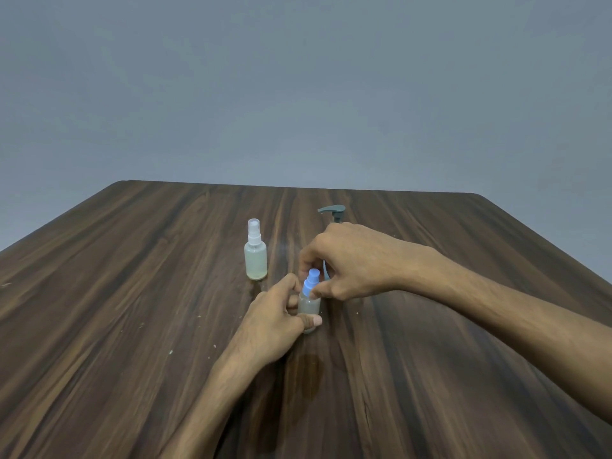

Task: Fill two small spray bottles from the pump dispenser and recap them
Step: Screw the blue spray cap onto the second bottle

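Gripping an unlabelled spray bottle (309, 308), both hands fit its blue cap (311, 283).

You are looking at a dim, evenly lit scene with a cool grey cast. The table (132, 293) shows only faint sheen and soft shadows. Wide-angle distortion bends its far corners. The hands look slightly blurred, and detail stays soft throughout.

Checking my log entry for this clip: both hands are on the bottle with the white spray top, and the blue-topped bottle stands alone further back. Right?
The colours are swapped. In the head view the left hand and right hand hold the blue-topped bottle; the white-topped bottle stands alone further back.
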